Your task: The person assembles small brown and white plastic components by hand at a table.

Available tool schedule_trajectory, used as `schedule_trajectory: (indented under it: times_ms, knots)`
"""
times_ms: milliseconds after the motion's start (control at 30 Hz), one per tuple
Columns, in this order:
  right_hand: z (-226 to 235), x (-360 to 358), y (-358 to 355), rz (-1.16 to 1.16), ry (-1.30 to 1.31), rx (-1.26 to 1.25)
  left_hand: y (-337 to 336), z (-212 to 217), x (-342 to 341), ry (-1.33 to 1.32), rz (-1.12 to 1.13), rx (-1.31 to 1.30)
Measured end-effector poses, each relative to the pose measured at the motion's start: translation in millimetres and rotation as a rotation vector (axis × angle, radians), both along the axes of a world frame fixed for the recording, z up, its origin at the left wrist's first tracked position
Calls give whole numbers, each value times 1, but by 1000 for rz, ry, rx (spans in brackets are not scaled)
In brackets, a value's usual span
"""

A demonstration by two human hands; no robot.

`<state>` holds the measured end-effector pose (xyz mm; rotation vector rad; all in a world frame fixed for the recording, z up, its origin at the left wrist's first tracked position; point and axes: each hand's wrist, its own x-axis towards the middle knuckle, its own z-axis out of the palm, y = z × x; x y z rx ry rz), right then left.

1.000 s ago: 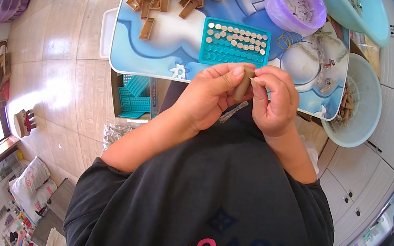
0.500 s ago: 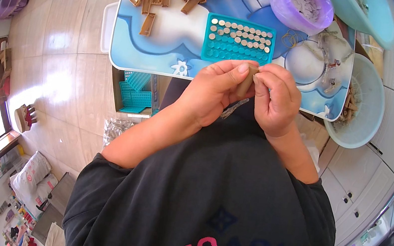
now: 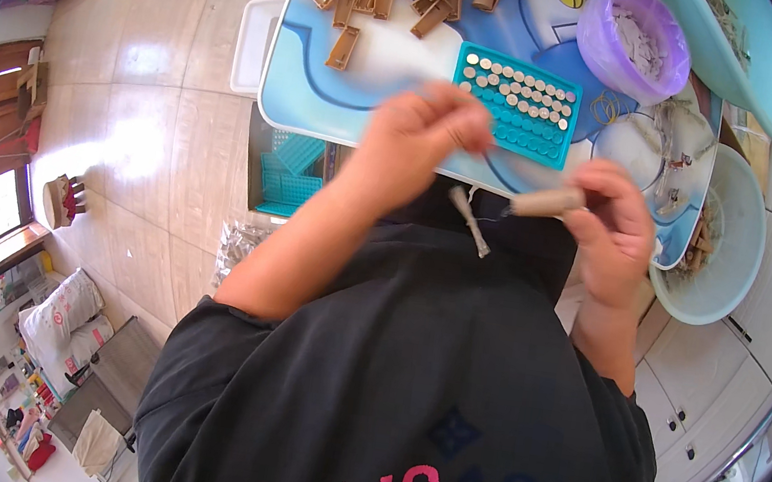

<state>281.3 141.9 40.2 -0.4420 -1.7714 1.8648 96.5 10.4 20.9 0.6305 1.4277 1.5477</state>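
Observation:
A brown tube (image 3: 546,203) is gripped at one end by the fingers and thumb of my right hand (image 3: 614,232), tilted over my lap at the table's front edge. My left hand (image 3: 428,137), blurred by motion, has its fingers drawn together near the tray's front left corner; what they pinch is too smeared to make out. Just beyond lies a teal tray (image 3: 519,139) with round pits, its far rows filled with silvery round discs (image 3: 514,88). Below the hands, a thin pale twisted strip (image 3: 471,221) lies against my dark clothing.
Brown open-sided pieces (image 3: 342,47) are heaped at the table's far left. A purple-lined tub (image 3: 588,35) holds pale scraps. Yellow bands (image 3: 605,106) and tangled bits (image 3: 677,159) lie on the right. A pale basin (image 3: 748,262) stands beside the table; a box of teal trays (image 3: 288,180) sits below left.
My hands have moved apart, the left going up and left, the right going right and down with the brown tube. The view has shifted, so the table sits further right.

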Motion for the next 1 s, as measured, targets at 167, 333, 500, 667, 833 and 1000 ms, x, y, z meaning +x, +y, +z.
schedule_trajectory:
  times_ms: [167,333,500,667,833,1000]
  knots:
    - [10,78,56,-389,43,-64,10,-2,-83,1033,573,-227]
    - [8,199,126,-892,-41,57,17,1,-132,913,681,-277]
    - [-50,291,171,-1229,-349,170,56,-2,-107,1328,371,-288]
    - [-53,217,149,-1178,-442,104,73,-4,-112,1439,176,-863]
    - [-37,145,115,-755,-550,471,78,-6,-113,1375,212,-769]
    - [-36,98,108,-624,-832,751,69,-1,-112,1047,292,-542]
